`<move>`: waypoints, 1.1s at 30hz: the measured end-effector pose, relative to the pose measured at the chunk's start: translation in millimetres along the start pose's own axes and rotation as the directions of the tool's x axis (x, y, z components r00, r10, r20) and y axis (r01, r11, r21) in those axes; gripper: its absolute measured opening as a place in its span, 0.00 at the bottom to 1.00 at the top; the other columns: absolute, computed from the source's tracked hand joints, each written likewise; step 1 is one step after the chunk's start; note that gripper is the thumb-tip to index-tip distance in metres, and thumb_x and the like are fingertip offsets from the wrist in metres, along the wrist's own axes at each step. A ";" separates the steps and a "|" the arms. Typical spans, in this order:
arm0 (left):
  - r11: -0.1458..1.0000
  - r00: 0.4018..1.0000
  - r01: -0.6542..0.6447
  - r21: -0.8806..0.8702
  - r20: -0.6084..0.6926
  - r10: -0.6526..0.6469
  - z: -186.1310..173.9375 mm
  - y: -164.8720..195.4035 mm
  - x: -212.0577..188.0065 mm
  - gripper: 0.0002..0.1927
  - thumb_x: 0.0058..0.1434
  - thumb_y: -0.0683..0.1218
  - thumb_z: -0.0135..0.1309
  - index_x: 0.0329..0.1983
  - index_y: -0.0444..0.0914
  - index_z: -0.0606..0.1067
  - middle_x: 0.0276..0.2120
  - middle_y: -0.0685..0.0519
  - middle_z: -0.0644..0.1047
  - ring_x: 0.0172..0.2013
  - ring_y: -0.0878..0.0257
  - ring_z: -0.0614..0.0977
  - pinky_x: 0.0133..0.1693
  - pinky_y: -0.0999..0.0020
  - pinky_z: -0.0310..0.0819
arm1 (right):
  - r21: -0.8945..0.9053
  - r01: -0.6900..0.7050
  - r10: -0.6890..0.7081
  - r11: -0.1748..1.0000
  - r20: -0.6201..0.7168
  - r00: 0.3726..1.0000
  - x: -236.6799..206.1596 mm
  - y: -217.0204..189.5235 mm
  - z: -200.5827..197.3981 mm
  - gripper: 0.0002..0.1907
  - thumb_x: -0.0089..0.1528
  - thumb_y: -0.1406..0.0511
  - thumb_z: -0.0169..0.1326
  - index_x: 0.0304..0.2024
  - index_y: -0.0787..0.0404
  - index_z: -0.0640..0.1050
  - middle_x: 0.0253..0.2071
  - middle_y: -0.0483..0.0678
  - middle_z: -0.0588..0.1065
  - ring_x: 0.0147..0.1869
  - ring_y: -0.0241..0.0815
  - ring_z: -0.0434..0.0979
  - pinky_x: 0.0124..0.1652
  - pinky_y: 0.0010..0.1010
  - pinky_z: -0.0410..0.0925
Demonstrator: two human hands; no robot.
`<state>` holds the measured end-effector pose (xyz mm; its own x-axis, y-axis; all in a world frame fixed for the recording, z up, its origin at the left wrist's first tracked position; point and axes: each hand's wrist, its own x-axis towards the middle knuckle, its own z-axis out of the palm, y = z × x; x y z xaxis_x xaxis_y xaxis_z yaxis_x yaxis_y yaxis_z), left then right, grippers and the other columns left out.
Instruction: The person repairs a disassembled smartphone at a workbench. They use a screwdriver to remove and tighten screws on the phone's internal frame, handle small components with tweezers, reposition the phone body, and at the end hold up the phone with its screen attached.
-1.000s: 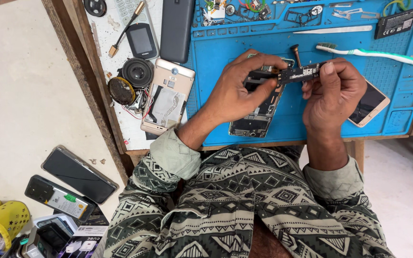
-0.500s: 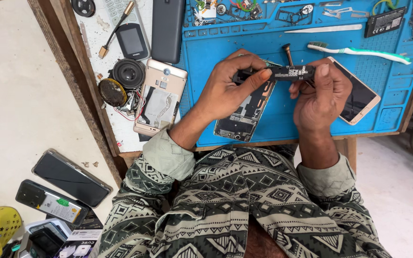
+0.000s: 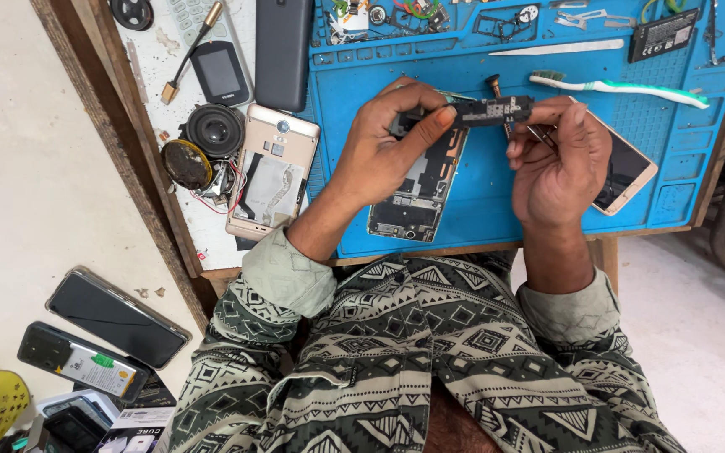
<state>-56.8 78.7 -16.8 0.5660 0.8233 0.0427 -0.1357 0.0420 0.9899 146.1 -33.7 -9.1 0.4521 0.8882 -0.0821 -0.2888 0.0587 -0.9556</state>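
1. We judge the step in hand to be close work on a small dark circuit board [image 3: 490,110] lifted out of an opened phone. Our left hand [image 3: 383,147] is curled shut on the board's left end, thumb and fingertips pinching it just above the phone chassis [image 3: 417,189].

2. Our right hand [image 3: 560,159] meets the board from the other side. Its fingers are closed around the right end and also around a thin metal tool, probably tweezers [image 3: 539,132], though we cannot tell exactly where the tips rest.

3. The board hangs between the two hands, held level above the blue work mat [image 3: 480,222]. The chassis lies directly beneath the left hand; a gold-edged phone [image 3: 627,172] lies just behind the right hand, and a toothbrush [image 3: 623,87] lies beyond both.

4. Left of the left hand, off the mat, sit a gold phone with its back open [image 3: 270,172] and a round black speaker [image 3: 214,130].

5. In our judgement the next move calls for a steady left-hand pinch while the right guides the tool tip with very light pressure, since the part looks small and fragile.

6. Against the earlier frames, both hands keep the same grip on the board; the hands and bench merely sit slightly differently in view, which looks like head movement.
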 end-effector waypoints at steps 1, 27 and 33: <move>1.000 1.000 -0.001 0.005 -0.005 0.001 -0.5 -0.1 0.2 0.10 0.72 0.48 0.59 0.43 0.35 0.79 0.39 0.54 0.77 0.41 0.67 0.76 0.45 0.71 0.71 | 0.018 -0.015 0.015 1.000 -0.003 1.000 0.2 -0.4 -1.4 0.25 0.81 0.56 0.44 0.43 0.73 0.76 0.35 0.57 0.75 0.31 0.43 0.73 0.30 0.27 0.66; 0.994 0.997 -0.072 0.087 0.005 0.071 -2.1 4.0 -0.2 0.11 0.71 0.49 0.60 0.40 0.36 0.79 0.36 0.55 0.76 0.38 0.68 0.76 0.42 0.70 0.71 | -0.513 0.295 -0.220 0.806 0.203 0.954 10.6 -23.1 -16.4 0.20 0.75 0.61 0.67 0.42 0.74 0.77 0.40 0.49 0.71 0.34 0.38 0.78 0.32 0.23 0.70; 0.992 0.997 -0.075 0.106 0.042 0.071 0.1 7.5 -1.5 0.09 0.70 0.48 0.61 0.42 0.38 0.80 0.38 0.55 0.78 0.41 0.66 0.79 0.45 0.69 0.74 | -0.452 0.218 -0.123 0.865 0.232 0.965 9.3 -13.9 -22.1 0.15 0.76 0.68 0.67 0.42 0.75 0.77 0.43 0.51 0.74 0.36 0.35 0.75 0.35 0.21 0.70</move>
<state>-58.6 77.8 -9.3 0.5883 0.8000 0.1182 -0.0905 -0.0801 0.9927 172.9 -36.4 -2.8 0.2763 0.9555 0.1036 0.2301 0.0389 -0.9724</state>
